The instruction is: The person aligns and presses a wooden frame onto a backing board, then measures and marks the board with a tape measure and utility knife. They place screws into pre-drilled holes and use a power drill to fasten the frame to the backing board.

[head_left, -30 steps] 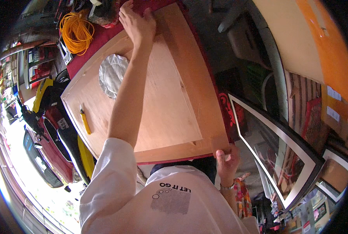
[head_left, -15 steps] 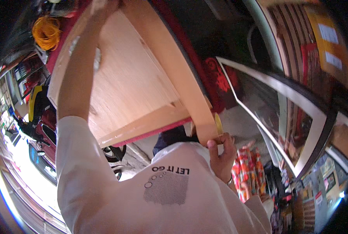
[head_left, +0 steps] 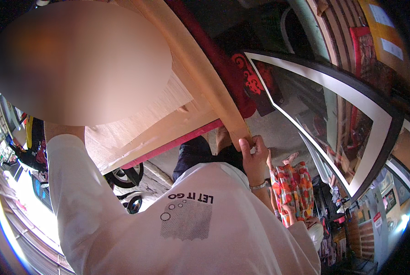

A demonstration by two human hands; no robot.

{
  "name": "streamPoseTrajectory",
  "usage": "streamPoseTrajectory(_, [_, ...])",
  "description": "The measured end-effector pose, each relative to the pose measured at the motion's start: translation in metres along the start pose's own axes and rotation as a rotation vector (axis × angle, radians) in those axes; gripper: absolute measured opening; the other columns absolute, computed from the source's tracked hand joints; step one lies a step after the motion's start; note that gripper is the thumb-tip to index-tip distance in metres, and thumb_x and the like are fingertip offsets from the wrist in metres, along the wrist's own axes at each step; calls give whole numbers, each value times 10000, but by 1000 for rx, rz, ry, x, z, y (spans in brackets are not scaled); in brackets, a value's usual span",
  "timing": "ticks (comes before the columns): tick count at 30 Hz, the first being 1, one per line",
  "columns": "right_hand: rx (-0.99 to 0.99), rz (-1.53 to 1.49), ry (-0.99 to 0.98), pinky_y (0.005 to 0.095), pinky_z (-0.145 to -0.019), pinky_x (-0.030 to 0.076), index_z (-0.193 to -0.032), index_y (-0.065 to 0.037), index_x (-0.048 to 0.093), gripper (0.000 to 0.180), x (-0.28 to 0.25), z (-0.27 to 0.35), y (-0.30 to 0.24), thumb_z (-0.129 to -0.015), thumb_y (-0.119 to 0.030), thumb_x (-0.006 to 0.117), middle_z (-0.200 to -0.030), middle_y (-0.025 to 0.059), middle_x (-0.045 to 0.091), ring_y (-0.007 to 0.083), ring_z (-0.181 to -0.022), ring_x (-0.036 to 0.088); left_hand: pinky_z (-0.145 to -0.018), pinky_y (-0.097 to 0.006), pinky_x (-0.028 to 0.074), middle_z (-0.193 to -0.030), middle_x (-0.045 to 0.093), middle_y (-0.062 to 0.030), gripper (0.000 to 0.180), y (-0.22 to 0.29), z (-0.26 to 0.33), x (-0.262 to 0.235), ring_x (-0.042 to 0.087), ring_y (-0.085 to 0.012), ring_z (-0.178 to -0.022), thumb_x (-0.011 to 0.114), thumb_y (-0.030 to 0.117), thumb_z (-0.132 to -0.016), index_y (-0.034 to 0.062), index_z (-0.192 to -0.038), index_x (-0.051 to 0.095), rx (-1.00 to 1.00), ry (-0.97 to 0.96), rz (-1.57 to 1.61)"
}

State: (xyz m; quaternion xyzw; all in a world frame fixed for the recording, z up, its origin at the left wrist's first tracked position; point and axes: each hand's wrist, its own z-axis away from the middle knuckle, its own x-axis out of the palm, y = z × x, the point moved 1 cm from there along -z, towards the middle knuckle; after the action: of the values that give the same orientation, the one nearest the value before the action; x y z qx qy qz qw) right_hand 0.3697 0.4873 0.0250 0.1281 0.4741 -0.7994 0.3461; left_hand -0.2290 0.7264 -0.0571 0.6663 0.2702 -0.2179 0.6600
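Observation:
A pale wooden panel with raised edge strips [head_left: 163, 107] lies in front of me, red cloth [head_left: 177, 143] showing along its near edge. A long brown strip, like paper tape [head_left: 202, 68], runs down the panel's right side and past its near corner. My right hand [head_left: 254, 153] pinches the strip's near end between thumb and fingers. From the left, my left forearm [head_left: 65, 131] reaches over the panel. A large blurred patch covers my left hand and the panel's far left part, so its fingers are hidden.
Right of the panel leans a black-framed glass pane with a white border [head_left: 377, 133]. A person in red-orange patterned clothing [head_left: 293, 188] is near my right arm. A black wheel [head_left: 127, 175] shows below the panel's near edge. A yellow-brown carton [head_left: 383, 32] stands at the upper right.
My right hand has shifted slightly up with the strip's end. The blurred patch now covers the left hand and orange coil seen earlier. The yellow roll-like edge beside my right hand no longer shows.

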Motion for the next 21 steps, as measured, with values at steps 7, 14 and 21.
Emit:
streamPoseTrajectory(7, [38, -35, -4, 355, -546, 422, -768, -28, 556, 323, 1, -1, 7, -868, -276, 737, -648, 88, 571, 216, -558, 523, -1198, -361, 163, -1580, 292, -110, 540, 53, -2, 15, 234, -255, -1471, 237, 384, -1062, 92, -1505, 336, -48, 68, -548])
streamPoseTrajectory(14, [25, 5, -95, 351, -648, 464, -862, -12, 611, 295, 1, -12, 6, -907, -292, 692, -742, 95, 628, 222, -674, 583, -1180, -389, 221, -1535, 369, -116, 533, 38, 9, 4, 295, -290, -1440, 420, 373, -1017, 99, -1473, 394, 46, 189, -659])
streamPoseTrajectory(21, [-82, -58, -59, 319, -846, 460, -1076, -21, 573, 222, -10, -46, 13, -997, -228, 556, -1003, 68, 615, 157, -930, 573, -1208, -445, 128, -1535, 361, -137, 588, 163, 118, 143, 277, -312, -1447, 368, 342, -996, 30, -1492, 325, -253, 162, -1072])
